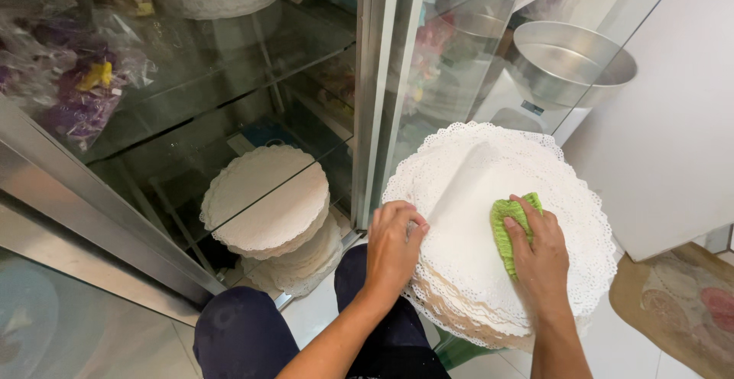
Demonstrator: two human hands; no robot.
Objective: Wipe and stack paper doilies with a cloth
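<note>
Head view, looking down past dark-clad knees [245, 333]. Stack of round white lace-edged paper doilies [489, 195] propped at a tilt in front of the knees, beside an open glass cabinet [229, 81]; left hand [394, 245] clamped over the stack's near-left edge, fingers curled closed on the rim; right hand [539, 253] laid flat on the top sheet, fingers closed down on a folded green cloth [508, 222]; cloth pressed against the paper, right of centre. Step judged as wiping of the top doily, stack steadied meanwhile; next stroke judged to need light, even pressure, lest the thin lace border tear or crease. Second doily stack [267, 203] on the cabinet's low shelf; metal bowl [569, 62] behind, well apart; mat [680, 310] at lower right.
</note>
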